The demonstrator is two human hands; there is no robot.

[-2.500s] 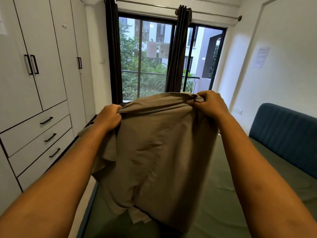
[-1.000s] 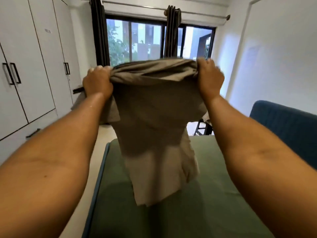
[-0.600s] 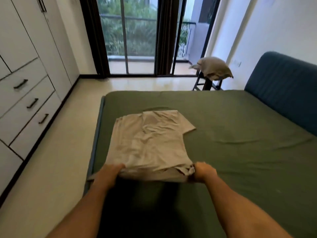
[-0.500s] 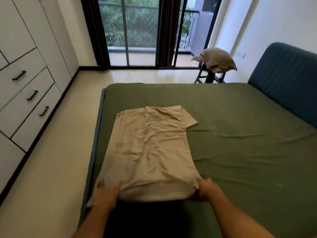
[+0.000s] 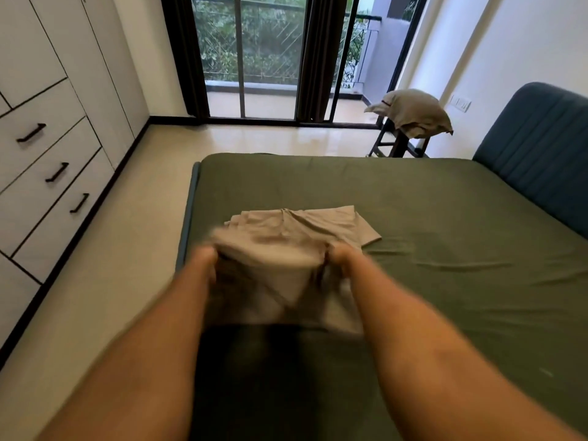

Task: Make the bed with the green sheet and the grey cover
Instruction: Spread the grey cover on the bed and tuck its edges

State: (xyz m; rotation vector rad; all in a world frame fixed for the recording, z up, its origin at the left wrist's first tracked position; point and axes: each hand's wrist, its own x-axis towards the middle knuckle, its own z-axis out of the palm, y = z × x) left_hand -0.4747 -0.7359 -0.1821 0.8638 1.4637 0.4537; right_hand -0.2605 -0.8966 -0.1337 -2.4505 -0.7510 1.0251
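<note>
The green sheet [image 5: 445,249] covers the mattress, with a few shallow wrinkles right of the middle. The folded grey cover [image 5: 296,230] lies on the sheet near the bed's left edge. My left hand [image 5: 205,259] grips the cover's near left corner and my right hand [image 5: 342,254] grips its near right corner. Both hands hold this near edge lifted off the sheet and folded toward the far part, which still lies flat. The hands and the lifted cloth are blurred by motion.
A dark blue headboard [image 5: 541,148] stands at the right. A pillow in a grey case [image 5: 413,113] sits on a dark stool [image 5: 397,144] beyond the bed. White wardrobe drawers [image 5: 47,173] line the left wall across a strip of cream floor [image 5: 127,249]. Glass doors [image 5: 270,55] are behind.
The cover was held up in the air, then laid flat on the sheet. Since half a second ago both hands have lifted its near edge and moved it away from me.
</note>
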